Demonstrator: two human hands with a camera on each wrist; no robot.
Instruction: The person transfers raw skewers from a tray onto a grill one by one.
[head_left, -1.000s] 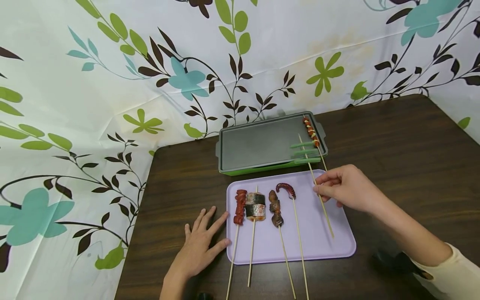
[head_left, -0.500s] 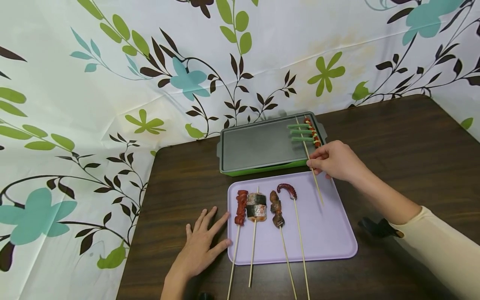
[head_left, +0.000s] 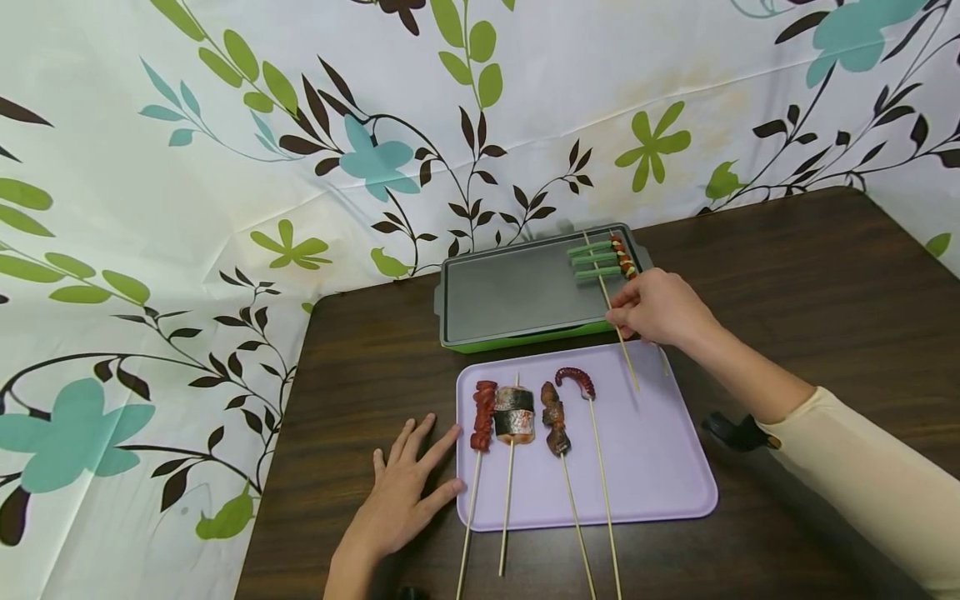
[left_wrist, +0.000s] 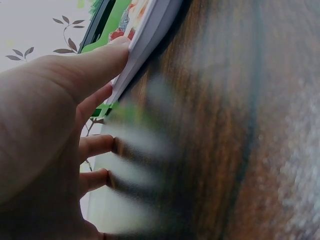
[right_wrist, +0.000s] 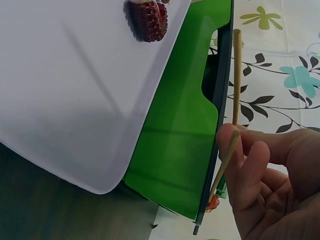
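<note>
My right hand (head_left: pixel 654 310) pinches the bamboo stick of a skewer of green vegetable sticks (head_left: pixel 597 263) between thumb and fingers. Its green pieces overlap the right part of the dark grill plate (head_left: pixel 517 292), left of a red-and-yellow skewer (head_left: pixel 622 253). In the right wrist view, the pinched stick (right_wrist: pixel 236 75) shows beside the grill's green side (right_wrist: pixel 175 130). My left hand (head_left: pixel 397 492) rests on the table with fingers spread, its thumb at the left edge of the lilac tray (head_left: pixel 660 475). The left wrist view shows that thumb (left_wrist: pixel 95 65) against the tray's rim.
On the tray lie a red meat skewer (head_left: pixel 482 417), a seaweed-wrapped skewer (head_left: pixel 513 414), a brown meat skewer (head_left: pixel 553 419) and a tentacle skewer (head_left: pixel 576 379). Their sticks extend past the tray's front edge. A patterned cloth (head_left: pixel 525 100) hangs behind the dark wooden table (head_left: pixel 787 275).
My right hand has moved away from me and slightly left, carrying the green skewer from over the tray to the grill plate. The left hand has stayed in place.
</note>
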